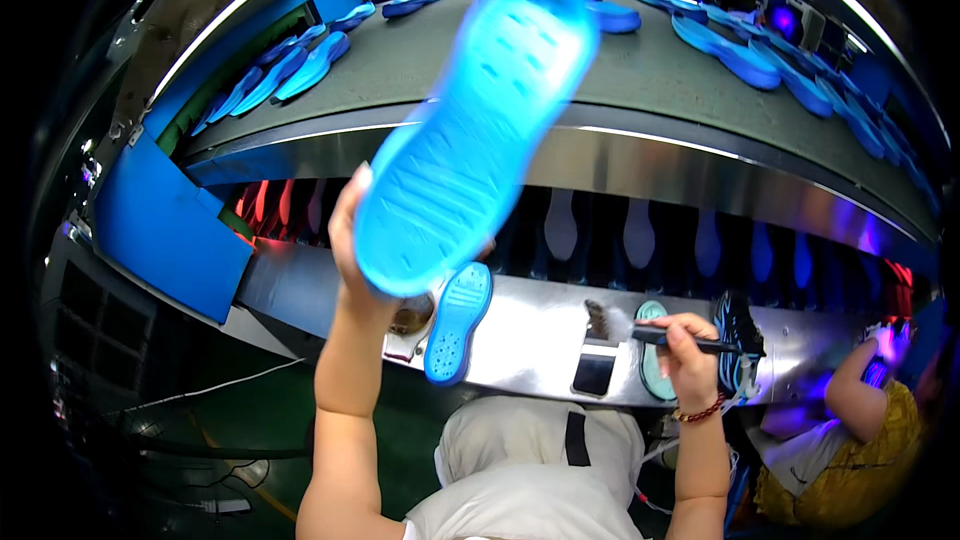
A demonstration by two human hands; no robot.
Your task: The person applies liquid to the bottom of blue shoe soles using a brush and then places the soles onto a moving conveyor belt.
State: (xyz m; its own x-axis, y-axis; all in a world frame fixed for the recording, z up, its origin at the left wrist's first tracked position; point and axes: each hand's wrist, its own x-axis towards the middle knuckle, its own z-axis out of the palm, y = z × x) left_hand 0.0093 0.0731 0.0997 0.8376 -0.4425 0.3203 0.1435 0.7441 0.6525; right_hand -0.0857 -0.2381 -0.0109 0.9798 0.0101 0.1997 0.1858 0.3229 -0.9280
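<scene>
A bright blue shoe sole (480, 130) is raised in front of me, its grooved, slotted face toward the view and its far end blurred. Gripping it by the near left edge is my left hand (346, 225), partly hidden behind it. Over the steel ledge, my right hand (690, 352) is closed round the black handle of a brush (655, 334); its pale bristles point left. Below that brush lies a mint-green sole (655, 365). Another blue sole (458, 325) rests on the ledge under the raised one, beside a small brownish container (412, 316).
A dark phone-like rectangle (593, 374) and a black shoe-shaped thing (736, 325) lie on the steel ledge (530, 335). Behind, a grey-green conveyor belt (390, 60) carries several blue soles. More soles hang beneath it. A co-worker's arm (858, 390) is at the right.
</scene>
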